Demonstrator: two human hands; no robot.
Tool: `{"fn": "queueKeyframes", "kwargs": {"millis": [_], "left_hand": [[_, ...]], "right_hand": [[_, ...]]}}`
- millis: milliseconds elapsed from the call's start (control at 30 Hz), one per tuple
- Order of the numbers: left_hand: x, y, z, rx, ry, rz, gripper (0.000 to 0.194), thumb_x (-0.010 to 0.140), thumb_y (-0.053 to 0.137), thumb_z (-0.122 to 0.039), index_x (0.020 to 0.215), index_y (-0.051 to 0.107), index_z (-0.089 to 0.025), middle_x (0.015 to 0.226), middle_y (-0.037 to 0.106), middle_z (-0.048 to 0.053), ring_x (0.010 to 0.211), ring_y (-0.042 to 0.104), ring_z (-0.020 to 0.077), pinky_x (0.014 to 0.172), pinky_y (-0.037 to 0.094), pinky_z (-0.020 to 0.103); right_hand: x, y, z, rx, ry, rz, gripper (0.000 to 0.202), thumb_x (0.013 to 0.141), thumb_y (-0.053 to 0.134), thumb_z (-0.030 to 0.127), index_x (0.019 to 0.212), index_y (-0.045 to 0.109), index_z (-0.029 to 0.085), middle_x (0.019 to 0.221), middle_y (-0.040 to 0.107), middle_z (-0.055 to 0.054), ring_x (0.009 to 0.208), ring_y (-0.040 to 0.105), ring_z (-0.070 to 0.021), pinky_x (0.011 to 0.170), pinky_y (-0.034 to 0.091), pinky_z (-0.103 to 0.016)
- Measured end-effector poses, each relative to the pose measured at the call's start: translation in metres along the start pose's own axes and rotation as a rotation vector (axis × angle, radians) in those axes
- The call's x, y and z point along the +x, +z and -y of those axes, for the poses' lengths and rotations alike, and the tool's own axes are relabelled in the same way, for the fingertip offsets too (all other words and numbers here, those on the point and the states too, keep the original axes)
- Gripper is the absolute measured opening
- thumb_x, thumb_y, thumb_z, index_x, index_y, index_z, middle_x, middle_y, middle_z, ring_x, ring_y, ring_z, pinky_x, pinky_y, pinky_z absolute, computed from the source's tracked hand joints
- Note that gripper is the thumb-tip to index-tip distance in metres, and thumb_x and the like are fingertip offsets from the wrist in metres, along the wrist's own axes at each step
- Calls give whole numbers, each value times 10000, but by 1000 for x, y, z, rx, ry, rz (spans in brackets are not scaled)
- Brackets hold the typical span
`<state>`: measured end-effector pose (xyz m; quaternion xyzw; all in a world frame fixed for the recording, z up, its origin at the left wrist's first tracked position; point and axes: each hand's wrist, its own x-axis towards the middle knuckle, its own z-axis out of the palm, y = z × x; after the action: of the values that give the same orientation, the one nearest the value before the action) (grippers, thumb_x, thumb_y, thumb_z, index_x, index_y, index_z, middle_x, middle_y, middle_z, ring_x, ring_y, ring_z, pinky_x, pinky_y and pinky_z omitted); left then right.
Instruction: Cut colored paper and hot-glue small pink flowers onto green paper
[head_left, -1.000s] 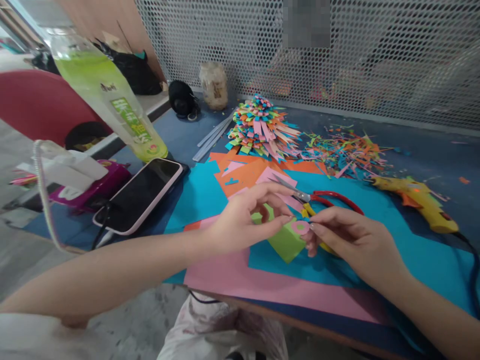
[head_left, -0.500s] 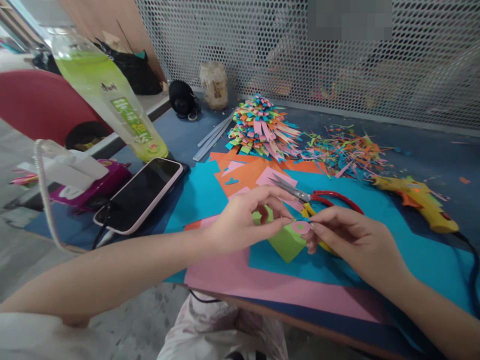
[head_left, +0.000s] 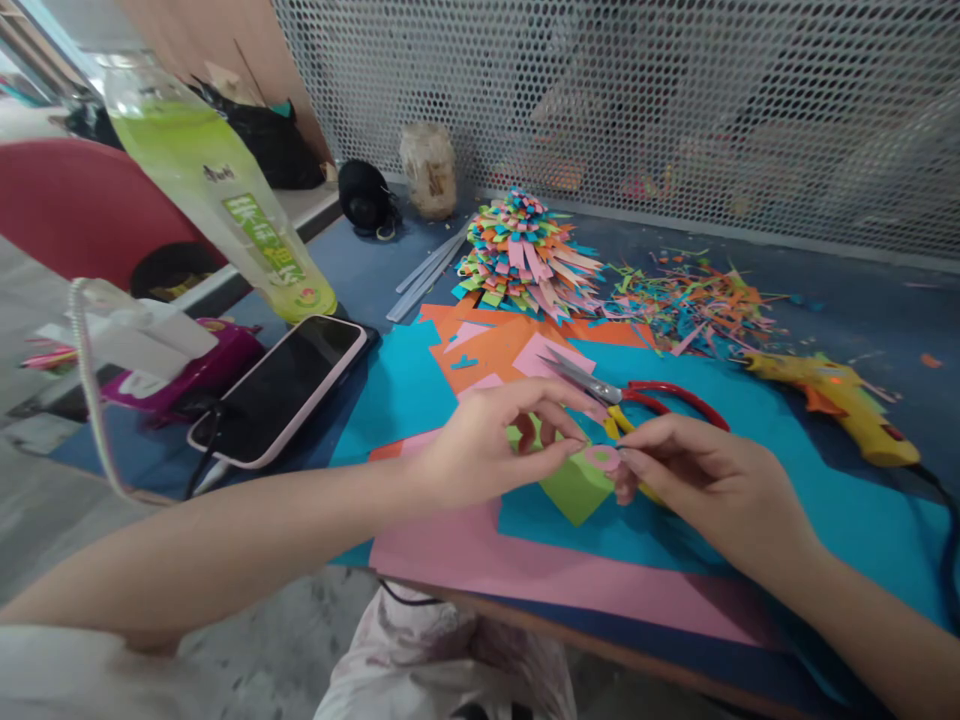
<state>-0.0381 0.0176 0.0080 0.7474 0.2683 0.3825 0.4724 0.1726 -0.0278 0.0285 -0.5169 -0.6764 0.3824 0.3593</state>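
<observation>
On the left, a bottle (head_left: 217, 190) holds yellow-green liquid up to its shoulder, and at the far side a clear jar (head_left: 427, 170) has brownish contents too blurred to make out. Between the person's two hands is a small pink paper ring (head_left: 602, 459) with a green centre, above the near half of the table. The right hand (head_left: 705, 470) pinches its right rim between thumb and forefinger; the left hand (head_left: 517, 430) has thumb and forefinger tips pressed together at its left rim, though whether they grip it cannot be told. Scissors (head_left: 616, 395) lie just beyond the fingers, on the paper sheets. A pink sheet (head_left: 442, 540) reaches the table's near edge. The widest stretch of dark blue tabletop (head_left: 885, 320) runs along the far right, between the yellow glue gun (head_left: 840, 405) and the mesh panel (head_left: 675, 120).
</observation>
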Motion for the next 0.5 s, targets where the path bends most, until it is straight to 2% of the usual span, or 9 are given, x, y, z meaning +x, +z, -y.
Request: {"fn": "queueKeyframes", "kwargs": {"millis": [300, 500], "left_hand": [[0, 0, 1, 29, 0, 0, 263, 843, 628, -183, 1106, 628, -191, 850, 736, 22, 652, 630, 81, 578, 487, 194], [0, 1, -1, 64, -21, -14, 379, 831, 565, -98, 1200, 582, -185, 902, 720, 38, 822, 675, 125, 641, 517, 206]], "right_hand": [[-1, -1, 1, -6, 45, 11, 230, 834, 660, 430, 746, 659, 217, 616, 690, 0, 524, 655, -135, 562, 562, -248], [3, 0, 1, 100, 50, 3, 226, 820, 672, 427, 741, 652, 216, 608, 674, 2, 512, 648, -135, 516, 556, -241]]}}
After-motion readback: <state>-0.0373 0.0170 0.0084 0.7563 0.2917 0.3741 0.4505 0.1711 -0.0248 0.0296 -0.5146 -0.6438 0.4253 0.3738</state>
